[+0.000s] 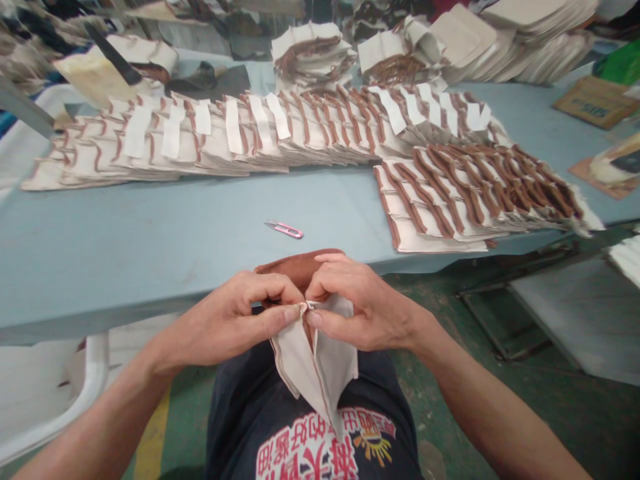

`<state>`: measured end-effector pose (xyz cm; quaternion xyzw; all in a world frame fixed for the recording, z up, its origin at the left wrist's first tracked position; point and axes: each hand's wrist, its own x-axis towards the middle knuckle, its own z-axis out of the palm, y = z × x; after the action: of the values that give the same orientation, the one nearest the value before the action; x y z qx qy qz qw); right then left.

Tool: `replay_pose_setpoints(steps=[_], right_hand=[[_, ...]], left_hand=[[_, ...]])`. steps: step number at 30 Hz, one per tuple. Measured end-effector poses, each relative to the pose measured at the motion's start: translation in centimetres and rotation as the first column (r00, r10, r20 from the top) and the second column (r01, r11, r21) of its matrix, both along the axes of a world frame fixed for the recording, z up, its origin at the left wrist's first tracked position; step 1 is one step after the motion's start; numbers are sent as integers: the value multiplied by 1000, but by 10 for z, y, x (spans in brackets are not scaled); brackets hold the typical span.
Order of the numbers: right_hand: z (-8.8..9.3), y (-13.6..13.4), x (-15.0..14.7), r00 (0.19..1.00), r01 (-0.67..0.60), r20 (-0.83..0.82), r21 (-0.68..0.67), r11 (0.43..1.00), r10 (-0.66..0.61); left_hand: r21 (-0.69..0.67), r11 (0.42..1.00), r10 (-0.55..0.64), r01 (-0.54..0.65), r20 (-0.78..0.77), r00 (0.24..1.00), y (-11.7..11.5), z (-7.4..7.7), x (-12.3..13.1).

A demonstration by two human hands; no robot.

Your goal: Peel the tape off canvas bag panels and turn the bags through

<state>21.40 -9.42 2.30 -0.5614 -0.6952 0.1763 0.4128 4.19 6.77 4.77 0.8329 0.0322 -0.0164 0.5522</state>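
Note:
A cream and brown fabric piece (pixel 320 367) hangs in front of the dark printed clothing, its brown part close to the table edge. My left hand (pixel 245 310) pinches it at the upper seam between thumb and forefinger. Right beside that pinch, my right hand (pixel 355 300) grips the same seam with thumb and fingers, the fingertips of both hands almost touching. Pink thread snips (pixel 285 229) lie on the blue table (pixel 190 233) just beyond the hands.
A long overlapping row of cream and brown pieces (pixel 215 143) crosses the table, with white strips on top. A second bundle (pixel 470 193) sits at the right near the edge. Farther back are more stacks (pixel 313 53) and a cardboard box (pixel 595 101).

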Motion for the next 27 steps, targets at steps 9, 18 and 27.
replay_pose_setpoints(steps=[9, 18, 27], right_hand=[[4, 2, -11, 995, 77, 57, 19, 997, -78], [4, 2, -18, 997, 58, 47, 63, 996, -61], [9, -3, -17, 989, 64, 133, 35, 997, -68]], left_hand=[[103, 995, -12, 8, 39, 999, -5, 8, -8], [99, 995, 20, -23, 36, 999, -10, 11, -7], [223, 971, -112, 89, 92, 990, -1, 17, -15]])
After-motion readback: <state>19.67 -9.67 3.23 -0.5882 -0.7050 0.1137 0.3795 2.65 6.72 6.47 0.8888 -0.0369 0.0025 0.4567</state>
